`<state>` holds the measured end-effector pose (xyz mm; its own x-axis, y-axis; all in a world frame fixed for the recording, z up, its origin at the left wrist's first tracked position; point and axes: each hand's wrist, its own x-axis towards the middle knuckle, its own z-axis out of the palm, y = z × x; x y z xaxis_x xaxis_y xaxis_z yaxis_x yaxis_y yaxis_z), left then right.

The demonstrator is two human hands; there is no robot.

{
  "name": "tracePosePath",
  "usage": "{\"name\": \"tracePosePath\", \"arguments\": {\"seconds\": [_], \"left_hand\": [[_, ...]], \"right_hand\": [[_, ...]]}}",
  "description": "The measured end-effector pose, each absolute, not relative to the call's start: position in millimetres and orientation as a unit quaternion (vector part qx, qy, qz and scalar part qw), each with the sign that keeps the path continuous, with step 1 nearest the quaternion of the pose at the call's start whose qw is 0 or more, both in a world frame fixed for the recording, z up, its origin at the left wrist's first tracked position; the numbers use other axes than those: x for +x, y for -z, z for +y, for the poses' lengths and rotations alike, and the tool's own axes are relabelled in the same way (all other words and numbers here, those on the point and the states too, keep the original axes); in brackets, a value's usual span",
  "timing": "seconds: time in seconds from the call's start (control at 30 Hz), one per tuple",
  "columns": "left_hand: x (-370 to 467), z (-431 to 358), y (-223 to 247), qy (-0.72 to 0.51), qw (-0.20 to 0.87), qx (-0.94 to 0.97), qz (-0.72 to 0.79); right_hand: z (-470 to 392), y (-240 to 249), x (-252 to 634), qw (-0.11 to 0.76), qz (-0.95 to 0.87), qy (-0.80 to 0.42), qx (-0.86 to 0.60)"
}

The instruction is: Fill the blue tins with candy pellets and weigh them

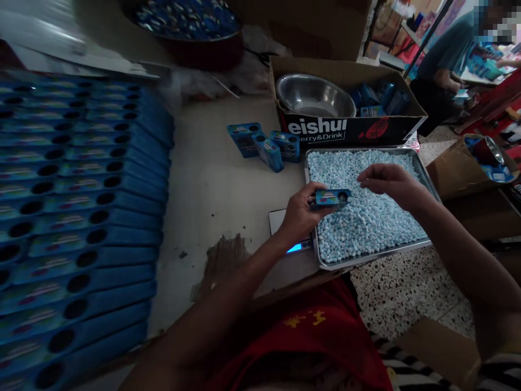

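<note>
A small blue box (329, 197) with a dark round hole at its right end is in my left hand (302, 213), over the left part of a metal tray (372, 253). Light blue and white pellets (366, 222) fill the tray. My right hand (386, 182) hovers over the pellets to the right of the box, fingers bent and thumb near the fingertips; what it holds, if anything, is too small to tell. Three similar blue boxes (266, 149) stand together on the table (203, 184). A scale with a lit display (294, 248) lies beside the tray.
Rows of blue boxes (97, 217) cover the left side. Behind the tray, a carton (391, 129) holds a steel bowl (315, 96) and blue packs. A red basin (195, 49) is at the back. Another person (442, 60) sits at the upper right, near an open carton (459, 168).
</note>
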<state>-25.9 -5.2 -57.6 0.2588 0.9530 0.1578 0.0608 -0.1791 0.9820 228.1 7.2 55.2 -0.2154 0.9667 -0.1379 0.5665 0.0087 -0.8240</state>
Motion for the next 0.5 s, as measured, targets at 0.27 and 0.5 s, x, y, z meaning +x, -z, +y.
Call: {"name": "tracePosePath", "arguments": {"seconds": [0.27,0.5], "left_hand": [[-107,-29,66,-0.484,0.499,0.528,0.488],[-123,-51,85,-0.450,0.498,0.537,0.510]], "right_hand": [[8,-24,237,0.031,-0.684,-0.425,-0.592],[28,-55,171,-0.049,-0.825,-0.310,-0.469]]}}
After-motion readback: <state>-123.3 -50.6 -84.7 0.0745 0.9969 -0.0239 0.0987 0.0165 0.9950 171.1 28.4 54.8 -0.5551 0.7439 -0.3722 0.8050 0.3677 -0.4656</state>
